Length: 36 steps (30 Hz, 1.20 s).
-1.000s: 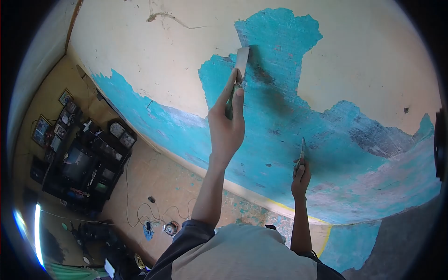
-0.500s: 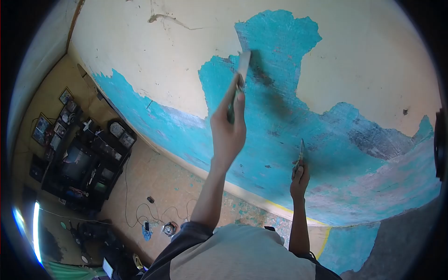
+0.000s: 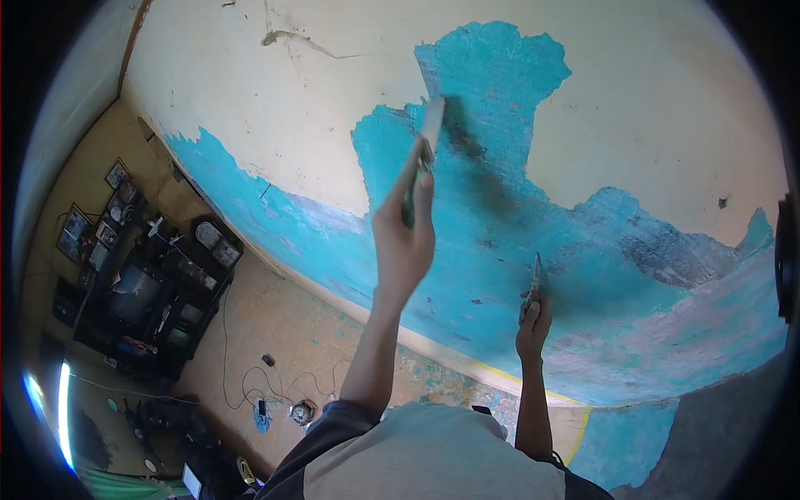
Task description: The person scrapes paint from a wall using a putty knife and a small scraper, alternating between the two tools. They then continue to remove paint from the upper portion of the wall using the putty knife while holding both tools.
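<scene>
My left hand (image 3: 403, 237) is closed around the handle of a paint scraper (image 3: 433, 118). Its flat metal blade points up the wall, close to the ragged edge where cream paint (image 3: 325, 117) meets an exposed turquoise layer (image 3: 492, 71). Lower and to the right, my right hand (image 3: 533, 323) grips a slim bladed tool (image 3: 536, 275), its thin tip pointing up in front of the turquoise surface. Fingers cover most of both handles. Dark smudges (image 3: 492, 187) mark the wall between the two hands.
Paint flakes lie on the floor (image 3: 292, 333) along the wall's base. Cables, a small dark object (image 3: 267, 360) and a round metallic item (image 3: 302, 411) are also down there. A dark cabinet (image 3: 137, 287) with a television and framed pictures stands at left.
The scraper in my left hand has shifted slightly down along the wall. My right hand holds the slim tool at nearly the same spot. The view has tilted a little.
</scene>
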Available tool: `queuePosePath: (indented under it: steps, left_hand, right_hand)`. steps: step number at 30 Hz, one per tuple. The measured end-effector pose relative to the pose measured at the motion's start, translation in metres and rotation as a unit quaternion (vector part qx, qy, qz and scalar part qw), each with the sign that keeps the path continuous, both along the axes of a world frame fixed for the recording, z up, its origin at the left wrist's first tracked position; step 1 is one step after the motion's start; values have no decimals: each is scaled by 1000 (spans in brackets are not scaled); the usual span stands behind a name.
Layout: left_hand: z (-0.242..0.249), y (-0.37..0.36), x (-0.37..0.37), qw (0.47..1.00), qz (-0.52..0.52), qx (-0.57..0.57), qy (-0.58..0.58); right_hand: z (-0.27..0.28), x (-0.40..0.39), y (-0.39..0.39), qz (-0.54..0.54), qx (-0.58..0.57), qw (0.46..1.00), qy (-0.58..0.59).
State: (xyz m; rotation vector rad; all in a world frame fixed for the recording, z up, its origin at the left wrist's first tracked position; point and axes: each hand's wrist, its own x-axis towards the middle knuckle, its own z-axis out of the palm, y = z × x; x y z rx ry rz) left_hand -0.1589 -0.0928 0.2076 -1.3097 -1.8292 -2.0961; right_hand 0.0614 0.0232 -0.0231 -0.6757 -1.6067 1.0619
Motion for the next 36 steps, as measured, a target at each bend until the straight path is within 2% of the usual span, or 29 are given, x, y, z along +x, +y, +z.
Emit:
queuePosePath:
  steps: [11,14,15,18,22,25,28,30,33,36]
  left_hand:
    - [0,-3,-1,1000,-3,-11,-3]
    - [4,-4,-3,1000,-25,-3,-14]
    - [5,-7,7,998,-38,-8,-50]
    - [-6,-1,11,999,-21,-5,-36]
    - [20,-7,-3,999,-23,-4,-31]
    - [5,-1,-3,1000,8,7,21]
    - [-2,1,3,1000,13,4,18]
    - [12,1,-6,1000,22,-6,21]
    - [35,5,-8,999,21,36,8]
    - [15,2,-5,999,29,12,44]
  right_hand:
    - [0,1,0,1,3,1000,-5]
    - [3,2,-1,9,7,1000,-18]
    - [2,2,-2,3,10,1000,-18]
    - [1,0,2,-5,16,1000,-12]
    - [3,1,-2,-5,7,1000,-14]
    - [4,2,-2,4,-3,1000,-17]
    - [0,1,-1,5,0,1000,-6]
    - [0,1,-1,3,-4,1000,-5]
    - [3,1,-3,4,-3,1000,-8]
    - [3,1,-1,5,10,1000,-7]
